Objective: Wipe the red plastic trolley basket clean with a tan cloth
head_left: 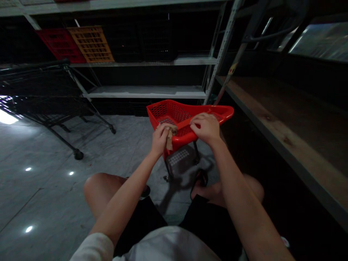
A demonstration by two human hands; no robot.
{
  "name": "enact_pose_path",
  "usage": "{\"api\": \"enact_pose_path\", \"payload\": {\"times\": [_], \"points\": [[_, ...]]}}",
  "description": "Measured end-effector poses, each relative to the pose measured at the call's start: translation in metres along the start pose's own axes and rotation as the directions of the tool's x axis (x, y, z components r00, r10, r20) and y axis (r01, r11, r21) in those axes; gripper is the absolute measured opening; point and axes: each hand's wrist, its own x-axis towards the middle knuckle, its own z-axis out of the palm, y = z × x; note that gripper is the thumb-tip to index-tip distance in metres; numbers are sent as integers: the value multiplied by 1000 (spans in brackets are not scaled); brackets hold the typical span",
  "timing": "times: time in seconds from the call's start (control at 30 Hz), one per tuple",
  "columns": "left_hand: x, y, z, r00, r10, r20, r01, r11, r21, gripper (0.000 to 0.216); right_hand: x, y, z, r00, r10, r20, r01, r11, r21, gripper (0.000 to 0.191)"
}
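Observation:
A small red plastic shopping cart [187, 113] on dark legs with casters stands between my knees, its basket perforated with holes. My left hand [161, 137] is closed on a tan cloth [170, 139] and presses it against the cart's near left rim. Over the rim on the right side, near the pointed handle end, my right hand [206, 127] is wrapped with bent fingers. The inside of the right hand's grip is partly hidden.
A large dark cart [40, 90] on wheels stands at the left. Metal shelving [146, 92] with a red crate [62, 45], a yellow crate [91, 43] and black crates runs along the back. A wooden-topped low shelf [282, 130] borders the right side.

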Motion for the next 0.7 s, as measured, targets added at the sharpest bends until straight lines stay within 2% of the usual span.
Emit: {"api": "enact_pose_path", "payload": {"times": [0.1, 0.17, 0.23, 0.3, 0.43, 0.53, 0.63, 0.7], "points": [[-23, 22, 24, 991, 122, -53, -114, 985, 131, 36, -2, 24, -7, 1000, 12, 15, -13, 999, 40, 29], [-29, 31, 36, 981, 194, -22, -187, 967, 175, 39, -2, 39, -12, 999, 11, 36, -14, 997, 70, 30], [-27, 31, 43, 970, 240, 36, -242, 947, 210, 41, -3, 47, -17, 997, 1, 72, -8, 995, 103, 32], [-21, 22, 48, 967, 240, 82, -254, 932, 259, 43, -5, 45, -21, 995, -11, 95, 0, 994, 114, 35], [-2, -10, 48, 989, 128, 69, -144, 935, 325, 43, -15, 9, -22, 994, -48, 99, 40, 996, 81, 40], [11, -38, 37, 998, 39, 42, -49, 958, 281, 36, -24, -15, -17, 994, -27, 108, 25, 999, 26, 42], [21, -59, 23, 1000, -26, 5, 25, 977, 211, 34, -26, -17, -10, 999, 25, 32, -23, 998, -54, 45], [22, -62, 18, 998, -55, -26, 59, 980, 191, 34, -23, -11, -5, 1000, 30, -10, -31, 998, -56, 45]]}}
